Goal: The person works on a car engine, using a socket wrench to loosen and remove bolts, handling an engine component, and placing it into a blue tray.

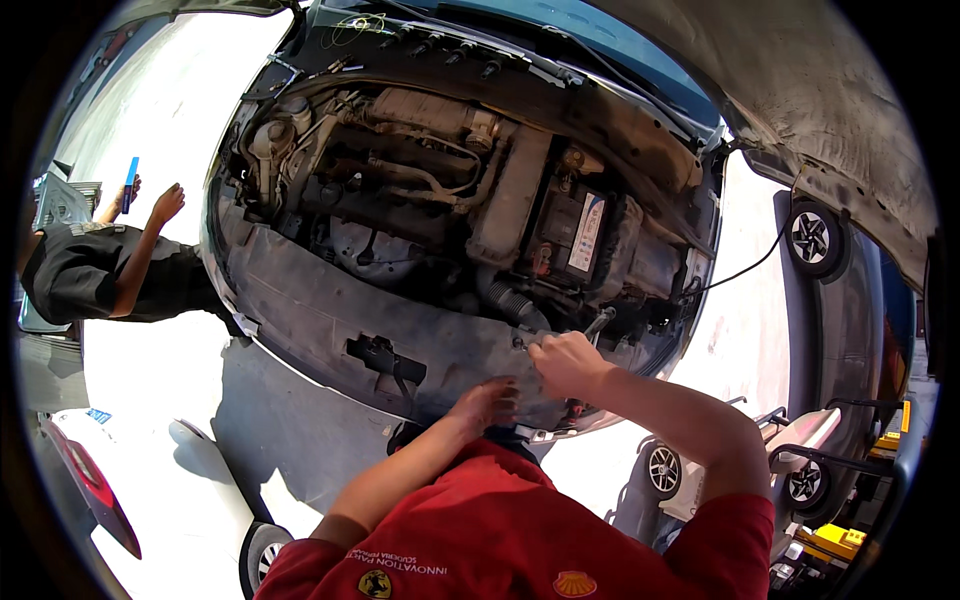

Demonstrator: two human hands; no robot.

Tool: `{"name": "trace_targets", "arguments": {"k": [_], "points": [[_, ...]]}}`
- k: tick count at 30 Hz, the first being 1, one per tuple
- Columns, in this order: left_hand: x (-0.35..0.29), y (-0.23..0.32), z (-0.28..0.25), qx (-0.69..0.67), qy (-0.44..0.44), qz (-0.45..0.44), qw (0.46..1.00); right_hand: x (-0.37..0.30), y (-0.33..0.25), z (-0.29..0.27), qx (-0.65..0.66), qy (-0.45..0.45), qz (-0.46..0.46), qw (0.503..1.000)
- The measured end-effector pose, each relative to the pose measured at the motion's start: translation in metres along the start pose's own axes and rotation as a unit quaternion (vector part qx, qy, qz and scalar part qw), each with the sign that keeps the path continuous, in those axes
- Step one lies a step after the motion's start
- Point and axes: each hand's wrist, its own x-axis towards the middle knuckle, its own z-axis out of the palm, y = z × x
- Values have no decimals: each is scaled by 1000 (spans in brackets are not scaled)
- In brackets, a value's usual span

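My right hand (570,365) is closed low over the front panel (310,300) of an open engine bay, right of centre. What its fingers hold is hidden. Just beyond the knuckles, a short metal rod with a rounded end (601,321) shows; I cannot tell whether it is in my grip. My left hand (485,404) hovers by the panel's near edge, fingers loosely stretched and slightly blurred, with nothing seen in them. Beyond my right hand lie a ribbed air hose (515,302) and the car battery (573,232) with a white label.
The raised hood (770,90) hangs over the upper right. Several ignition coils (458,52) and a coiled yellow-green wire (357,29) lie near the windshield. At left, another person (110,270) holds a blue object (130,186). A white car (170,480) stands at lower left.
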Motion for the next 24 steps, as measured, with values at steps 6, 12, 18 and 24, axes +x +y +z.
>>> {"name": "trace_targets", "arguments": {"k": [6,12,18,24], "points": [[-13,3,-24,-2,-4,32,999,-10,-15,12,-257,46,-127,957],[4,-8,-67,-54,-53,3,997,13,-9,-2,-130,-40,-59,989],[9,-10,-70,-70,-92,-13,993,15,1,-4,132,21,230,964],[1,0,-72,-69,-68,-49,994,44,-17,-9,720,46,535,440]]}}
